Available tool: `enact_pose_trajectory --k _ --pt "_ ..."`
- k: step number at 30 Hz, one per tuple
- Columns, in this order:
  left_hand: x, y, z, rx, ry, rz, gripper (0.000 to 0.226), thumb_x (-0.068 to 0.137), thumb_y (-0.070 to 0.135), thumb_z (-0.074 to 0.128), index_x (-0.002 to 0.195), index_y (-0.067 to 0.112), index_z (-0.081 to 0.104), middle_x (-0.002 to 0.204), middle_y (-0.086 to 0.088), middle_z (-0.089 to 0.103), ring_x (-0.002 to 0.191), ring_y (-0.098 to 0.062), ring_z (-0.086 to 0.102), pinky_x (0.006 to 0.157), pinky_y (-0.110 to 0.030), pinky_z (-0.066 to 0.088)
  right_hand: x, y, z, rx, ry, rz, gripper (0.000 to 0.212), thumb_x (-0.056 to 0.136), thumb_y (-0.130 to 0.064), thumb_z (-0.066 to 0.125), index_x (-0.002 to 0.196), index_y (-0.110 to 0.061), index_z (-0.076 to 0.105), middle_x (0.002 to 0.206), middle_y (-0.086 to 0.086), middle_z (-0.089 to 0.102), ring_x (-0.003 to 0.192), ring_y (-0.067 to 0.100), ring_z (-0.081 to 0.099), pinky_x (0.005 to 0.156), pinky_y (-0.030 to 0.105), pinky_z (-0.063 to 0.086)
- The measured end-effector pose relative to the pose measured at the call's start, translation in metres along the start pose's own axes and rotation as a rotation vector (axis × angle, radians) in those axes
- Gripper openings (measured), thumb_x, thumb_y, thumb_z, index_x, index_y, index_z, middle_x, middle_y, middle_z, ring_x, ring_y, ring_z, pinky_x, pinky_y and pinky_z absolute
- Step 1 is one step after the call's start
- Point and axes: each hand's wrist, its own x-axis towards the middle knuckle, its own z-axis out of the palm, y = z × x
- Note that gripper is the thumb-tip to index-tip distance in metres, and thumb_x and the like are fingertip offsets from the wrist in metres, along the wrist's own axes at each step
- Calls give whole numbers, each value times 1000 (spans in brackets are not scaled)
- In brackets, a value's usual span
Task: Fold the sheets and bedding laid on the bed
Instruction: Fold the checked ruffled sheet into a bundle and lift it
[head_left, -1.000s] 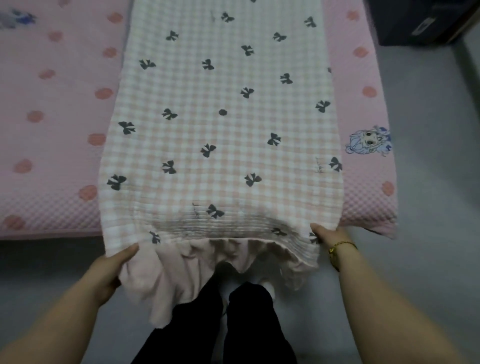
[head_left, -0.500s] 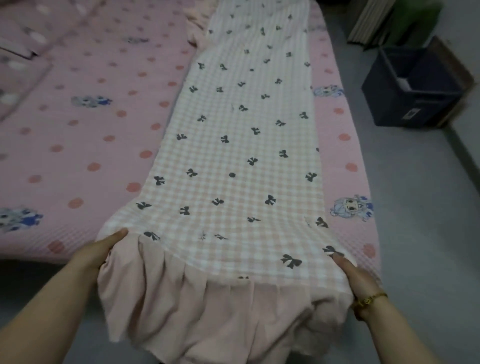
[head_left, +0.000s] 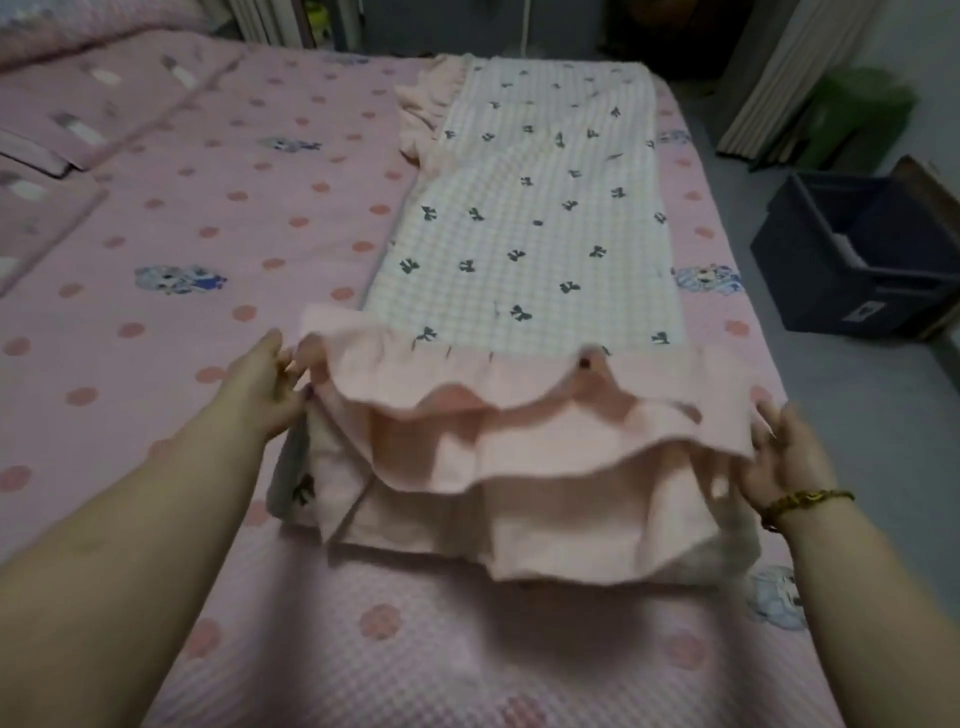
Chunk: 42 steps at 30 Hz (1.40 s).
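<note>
A white checked sheet (head_left: 524, 244) printed with dark bows and edged with a pink ruffle (head_left: 519, 415) lies lengthwise on the right half of the pink bed (head_left: 182, 270). Its near end is doubled over onto itself, so the ruffle and pink underside face up in loose layers. My left hand (head_left: 270, 387) pinches the left edge of this folded end. At the right edge is my right hand (head_left: 779, 457), which wears a bracelet; its fingers are spread and touch the ruffle's corner.
The bed cover is pink with red dots and cartoon prints. Folded pink bedding (head_left: 57, 150) lies at the far left. On the grey floor to the right stand a dark blue bin (head_left: 857, 260) and a green object (head_left: 852, 119).
The sheet's near end hung off the bed's foot in both hands. It has been lifted and carried forward onto the bed, flipping the ruffle over. My view has risen.
</note>
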Motion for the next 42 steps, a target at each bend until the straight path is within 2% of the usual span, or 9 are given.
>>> enact_pose_trajectory --k 3,6,9,13,16,28,31,38,42 --pt "31 -37 -8 314 134 -12 44 99 13 35 142 15 34 143 -9 41 127 -28 44 105 -38 33 17 32 3 -520 129 12 38 100 -23 34 131 -3 45 133 7 51 123 26 46 107 32 36" --pt "28 -87 -31 672 171 -78 41 93 9 49 132 2 45 119 -21 56 95 -34 57 88 -41 43 15 82 -15 -988 126 32 48 99 -18 41 142 1 30 148 12 28 138 30 26 110 29 22" --pt "21 -125 -52 677 223 -171 37 85 12 64 118 -2 55 112 -24 61 100 -37 59 88 -42 45 11 107 -32 -1325 210 66 62 87 -26 62 136 2 39 143 23 35 131 35 35 107 42 29" --pt "20 -130 -55 482 245 -218 27 83 21 68 104 6 58 85 -14 55 72 -25 51 65 -33 45 20 105 -38 -1054 318 143 63 77 -19 72 127 5 43 129 26 50 115 42 50 99 53 40" --pt "35 -131 -54 379 345 -246 46 80 29 71 110 -2 56 103 -21 61 96 -33 59 90 -43 49 28 102 -34 -922 308 170 58 82 -15 68 130 6 43 128 25 51 114 40 51 99 47 41" --pt "3 -124 -75 226 357 -209 40 82 8 67 117 -6 55 89 -12 60 62 -17 49 56 -29 41 -9 87 -26 -1284 281 131 66 87 -47 53 132 0 46 134 19 50 118 36 50 99 42 41" --pt "-12 -114 -77 140 307 -182 27 84 2 63 110 1 55 55 -4 62 62 -17 51 58 -30 42 -24 75 -25 -1341 242 83 60 89 -44 52 129 -1 49 131 19 52 115 36 52 94 40 42" --pt "-94 -130 -98 41 295 -109 17 87 -4 56 75 6 50 42 3 60 39 -2 58 36 -12 46 -78 61 -82 -1280 183 114 60 87 -39 57 132 -1 46 135 19 49 119 35 49 99 40 40" --pt "-144 -164 -123 103 353 -189 30 87 -1 57 115 -12 52 60 -8 67 46 -4 61 44 -13 49 -117 72 -130 -1209 133 182 53 87 -31 61 127 2 50 129 17 54 115 34 52 97 38 40"
